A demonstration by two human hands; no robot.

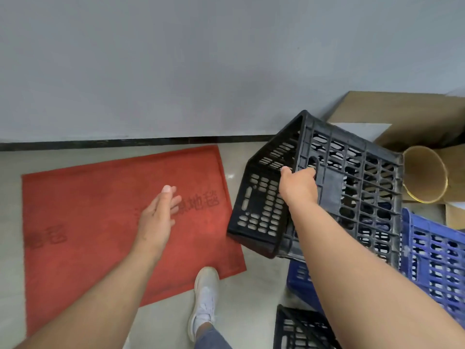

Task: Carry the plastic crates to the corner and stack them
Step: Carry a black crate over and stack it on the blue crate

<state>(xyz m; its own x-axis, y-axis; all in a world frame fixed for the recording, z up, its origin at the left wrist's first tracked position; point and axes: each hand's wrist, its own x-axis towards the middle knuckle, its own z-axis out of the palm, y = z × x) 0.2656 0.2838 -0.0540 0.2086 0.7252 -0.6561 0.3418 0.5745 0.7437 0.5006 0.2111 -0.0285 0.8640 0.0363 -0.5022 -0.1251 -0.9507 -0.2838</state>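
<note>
A black slotted plastic crate [352, 177] hangs tilted at the right, its open side turned away to the right. My right hand [298, 185] grips it through the handle slot in its side wall. Below it stands a blue crate [432, 260], partly hidden by my right forearm. Another black crate [299, 328] sits on the floor at the bottom edge. My left hand [157, 217] hovers over the red mat with fingers apart, holding nothing, well left of the tilted crate.
A red floor mat [100, 210] lies against the grey wall [176, 59]. Cardboard boxes [402, 114] and a cardboard tube [425, 172] fill the right corner. My white shoe [205, 298] stands on the floor by the mat's lower edge.
</note>
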